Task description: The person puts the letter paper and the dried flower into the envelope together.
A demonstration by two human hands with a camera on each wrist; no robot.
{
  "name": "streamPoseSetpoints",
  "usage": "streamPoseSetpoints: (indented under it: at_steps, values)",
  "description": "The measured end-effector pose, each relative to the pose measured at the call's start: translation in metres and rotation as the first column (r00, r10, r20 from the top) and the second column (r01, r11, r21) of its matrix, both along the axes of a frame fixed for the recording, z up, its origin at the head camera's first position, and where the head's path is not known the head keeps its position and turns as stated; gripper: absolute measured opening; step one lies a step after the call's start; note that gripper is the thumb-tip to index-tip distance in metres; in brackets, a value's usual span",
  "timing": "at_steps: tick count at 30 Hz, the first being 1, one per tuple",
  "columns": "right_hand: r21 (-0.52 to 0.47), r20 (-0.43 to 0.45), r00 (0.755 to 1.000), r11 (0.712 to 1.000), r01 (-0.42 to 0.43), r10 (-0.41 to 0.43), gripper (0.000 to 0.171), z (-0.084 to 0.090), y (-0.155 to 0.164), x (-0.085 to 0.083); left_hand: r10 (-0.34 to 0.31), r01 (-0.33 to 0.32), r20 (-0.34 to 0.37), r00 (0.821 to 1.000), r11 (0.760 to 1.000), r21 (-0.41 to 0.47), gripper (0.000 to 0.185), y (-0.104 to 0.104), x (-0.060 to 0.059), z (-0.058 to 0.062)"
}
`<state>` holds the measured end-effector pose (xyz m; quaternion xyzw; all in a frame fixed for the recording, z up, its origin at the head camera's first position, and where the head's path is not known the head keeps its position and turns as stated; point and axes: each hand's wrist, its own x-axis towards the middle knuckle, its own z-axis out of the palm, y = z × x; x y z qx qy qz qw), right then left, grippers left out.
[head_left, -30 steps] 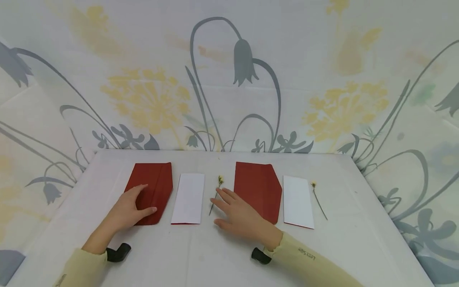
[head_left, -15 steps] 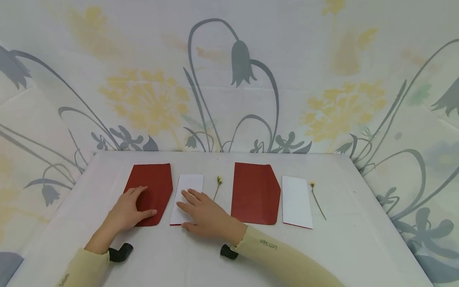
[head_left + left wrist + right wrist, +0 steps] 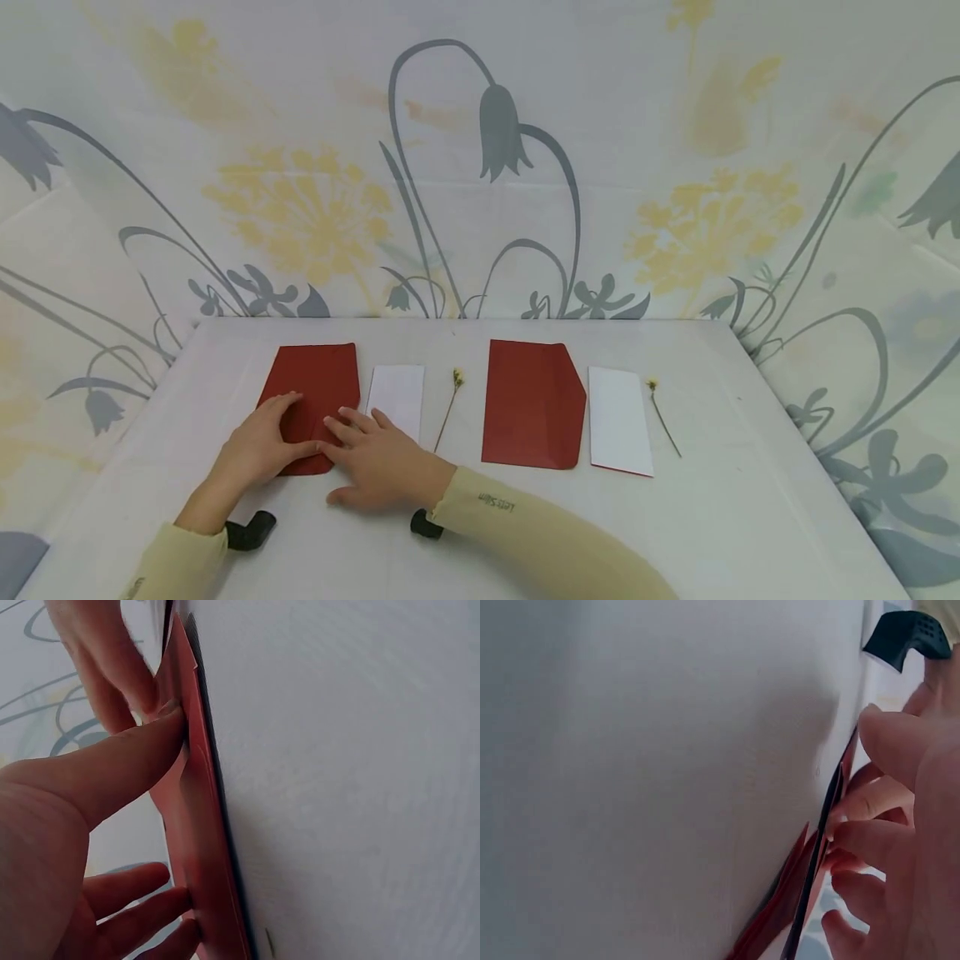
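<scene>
A red envelope lies flat at the left of the white table. My left hand rests on its near left part, fingers fairly straight and thumb pressed near the bottom edge. In the left wrist view the thumb of that hand pushes on the envelope's edge. My right hand reaches across from the right. Its spread fingers touch the envelope's lower right edge and cover the near end of a white card. The right wrist view shows my right hand's fingers at the red edge.
A thin flower sprig lies right of the card. Further right are a second red envelope, a second white card and another sprig. A floral cloth backdrop closes the table's far edge and sides.
My right hand has moved left, from the sprig and the right envelope, across the white card, to the left envelope's edge. The left hand has stayed on that envelope.
</scene>
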<state>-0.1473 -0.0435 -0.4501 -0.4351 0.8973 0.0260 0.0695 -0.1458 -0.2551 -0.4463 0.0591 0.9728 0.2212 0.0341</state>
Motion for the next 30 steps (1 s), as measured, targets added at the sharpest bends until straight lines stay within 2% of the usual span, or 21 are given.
streamPoseSetpoints:
  at_steps: [9,14,21,30]
  values:
    - [0.085,0.004,0.999,0.995,0.045,-0.046,0.077,0.002,-0.008,0.002,-0.023,0.023,-0.001,1.000,1.000,0.014,0.087,-0.001,0.000,0.000]
    - [0.109,-0.004,0.998,0.992,0.057,-0.056,0.079,0.000,-0.009,0.001,-0.046,0.046,-0.013,0.999,0.999,-0.021,0.087,-0.002,-0.002,0.003]
    - [0.124,0.041,0.996,0.990,0.073,-0.079,0.079,0.001,-0.014,0.002,-0.089,0.087,-0.040,0.995,0.994,-0.059,0.083,-0.004,-0.002,0.004]
    - [0.133,0.041,0.996,0.988,0.076,-0.082,0.078,0.005,-0.012,0.000,-0.135,0.127,-0.091,0.987,0.988,-0.086,0.072,-0.006,-0.004,0.001]
